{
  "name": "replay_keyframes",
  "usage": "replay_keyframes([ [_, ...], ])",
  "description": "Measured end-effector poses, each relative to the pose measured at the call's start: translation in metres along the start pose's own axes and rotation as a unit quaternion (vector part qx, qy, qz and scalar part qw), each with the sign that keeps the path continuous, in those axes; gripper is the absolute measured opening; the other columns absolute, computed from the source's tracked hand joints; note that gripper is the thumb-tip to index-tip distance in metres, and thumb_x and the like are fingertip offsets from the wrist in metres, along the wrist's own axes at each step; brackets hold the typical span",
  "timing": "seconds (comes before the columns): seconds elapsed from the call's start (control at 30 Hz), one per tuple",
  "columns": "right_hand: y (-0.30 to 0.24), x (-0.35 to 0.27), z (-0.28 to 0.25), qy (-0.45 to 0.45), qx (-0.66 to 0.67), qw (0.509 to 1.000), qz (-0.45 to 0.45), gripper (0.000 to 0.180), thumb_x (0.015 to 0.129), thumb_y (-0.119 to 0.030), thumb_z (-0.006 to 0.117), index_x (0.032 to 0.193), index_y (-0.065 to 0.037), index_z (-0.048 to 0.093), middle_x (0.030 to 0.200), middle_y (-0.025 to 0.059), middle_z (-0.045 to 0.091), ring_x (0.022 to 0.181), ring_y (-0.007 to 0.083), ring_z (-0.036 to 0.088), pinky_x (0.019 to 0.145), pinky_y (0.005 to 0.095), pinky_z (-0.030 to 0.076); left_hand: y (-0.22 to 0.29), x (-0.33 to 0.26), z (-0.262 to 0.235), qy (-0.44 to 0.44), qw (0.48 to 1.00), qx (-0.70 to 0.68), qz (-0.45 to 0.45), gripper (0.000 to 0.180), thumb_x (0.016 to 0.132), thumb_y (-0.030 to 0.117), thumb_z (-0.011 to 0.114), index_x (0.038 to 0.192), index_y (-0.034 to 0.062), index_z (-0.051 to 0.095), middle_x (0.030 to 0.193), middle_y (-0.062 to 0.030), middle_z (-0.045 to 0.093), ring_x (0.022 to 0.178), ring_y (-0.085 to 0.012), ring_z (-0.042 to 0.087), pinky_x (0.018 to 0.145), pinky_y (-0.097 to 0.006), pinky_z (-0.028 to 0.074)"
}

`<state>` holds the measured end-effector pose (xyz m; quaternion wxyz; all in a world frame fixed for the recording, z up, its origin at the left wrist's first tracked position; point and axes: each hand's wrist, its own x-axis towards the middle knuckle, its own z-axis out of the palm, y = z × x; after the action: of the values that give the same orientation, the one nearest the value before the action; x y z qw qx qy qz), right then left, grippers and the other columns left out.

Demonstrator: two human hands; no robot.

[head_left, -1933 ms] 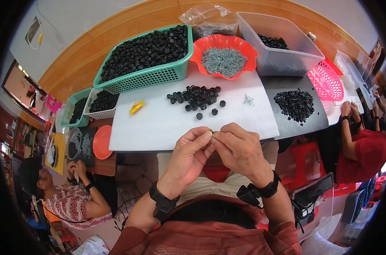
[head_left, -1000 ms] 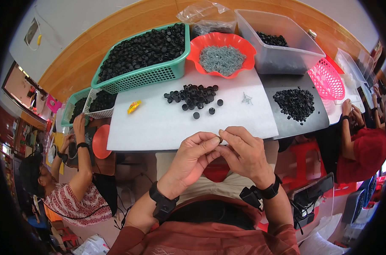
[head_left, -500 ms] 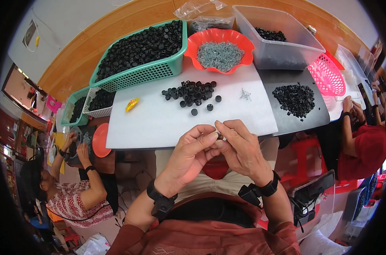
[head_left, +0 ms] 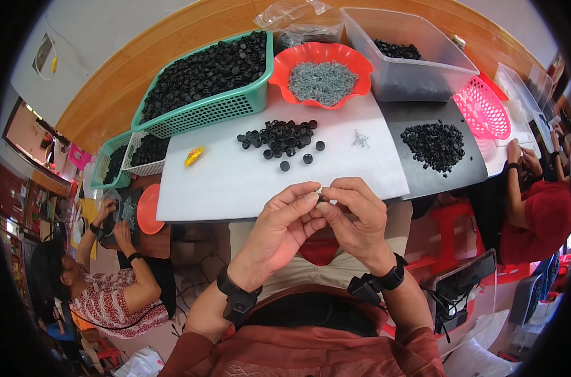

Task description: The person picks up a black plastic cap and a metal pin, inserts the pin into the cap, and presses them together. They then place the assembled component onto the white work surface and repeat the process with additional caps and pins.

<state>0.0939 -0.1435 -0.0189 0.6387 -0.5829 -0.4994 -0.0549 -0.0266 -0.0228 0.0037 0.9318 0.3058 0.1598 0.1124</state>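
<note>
Both hands are meeting just in front of the near edge of the white rectangular board (head_left: 235, 182). The left hand (head_left: 284, 221) and the right hand (head_left: 354, 217) are pinching one tiny pale part (head_left: 319, 188) between their fingertips, so each grip is narrow and closed on it; what the part is, I cannot tell. To do this well, I think the fingers should be keeping the part straight and pressing gently. The small black round plastic caps (head_left: 280, 137) and the little heap of grey metal screws (head_left: 360, 139) are lying on the board, well apart from the hands.
</note>
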Motion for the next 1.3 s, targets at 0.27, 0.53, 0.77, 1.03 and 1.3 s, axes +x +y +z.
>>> replay_keyframes([
  [0.27, 0.001, -0.002, 0.005, 0.034, -0.062, 0.997, -0.044, 0.022, 0.088, 0.001, 0.076, 0.109, -0.001, 0.07, 0.101, 0.0114, 0.066, 0.071, 0.0171, 0.071, 0.057, 0.0281, 0.056, -0.003, 0.002, 0.004, 0.026, 1.0, 0.008, 0.002, 0.021, 0.102, 0.014, 0.063, 0.121, 0.006, 0.063, 0.105, -0.0054, 0.07, 0.096, -0.0145, 0.068, 0.087, -0.032, 0.057],
  [0.53, 0.008, -0.004, 0.0, 0.02, -0.122, 0.989, -0.076, 0.025, 0.086, 0.0, 0.076, 0.11, -0.003, 0.069, 0.102, 0.012, 0.065, 0.069, 0.0211, 0.072, 0.054, 0.0304, 0.056, -0.006, 0.003, 0.003, 0.035, 0.999, 0.01, 0.007, 0.02, 0.1, 0.012, 0.067, 0.119, 0.0061, 0.065, 0.106, -0.0044, 0.071, 0.098, -0.0136, 0.069, 0.088, -0.03, 0.056],
  [0.77, 0.012, -0.002, -0.005, 0.032, -0.195, 0.974, -0.115, 0.027, 0.087, -0.002, 0.076, 0.111, -0.001, 0.066, 0.102, 0.0137, 0.065, 0.067, 0.0262, 0.068, 0.053, 0.0349, 0.054, -0.007, 0.006, 0.014, 0.049, 0.984, 0.154, 0.07, 0.028, 0.1, 0.015, 0.069, 0.124, 0.001, 0.065, 0.109, -0.0058, 0.072, 0.096, -0.0135, 0.069, 0.084, -0.029, 0.057],
  [1.03, 0.022, -0.008, -0.015, 0.076, -0.128, 0.989, -0.02, 0.021, 0.093, -0.005, 0.072, 0.112, 0.0, 0.064, 0.103, 0.0162, 0.064, 0.068, 0.0247, 0.065, 0.055, 0.0329, 0.053, 0.011, 0.042, 0.003, 0.12, 0.542, 0.717, 0.423, 0.022, 0.086, 0.01, 0.077, 0.105, 0.0006, 0.073, 0.109, -0.0094, 0.072, 0.096, -0.0247, 0.066, 0.081, -0.036, 0.055],
  [1.3, 0.022, -0.012, -0.022, 0.086, -0.058, 0.993, 0.06, 0.018, 0.096, -0.007, 0.07, 0.111, 0.002, 0.065, 0.104, 0.0135, 0.064, 0.066, 0.0158, 0.059, 0.058, 0.0268, 0.049, 0.016, 0.067, -0.001, 0.113, 0.393, 0.831, 0.378, 0.02, 0.082, 0.013, 0.078, 0.098, 0.001, 0.073, 0.103, -0.0077, 0.068, 0.098, -0.0292, 0.06, 0.082, -0.04, 0.052],
])
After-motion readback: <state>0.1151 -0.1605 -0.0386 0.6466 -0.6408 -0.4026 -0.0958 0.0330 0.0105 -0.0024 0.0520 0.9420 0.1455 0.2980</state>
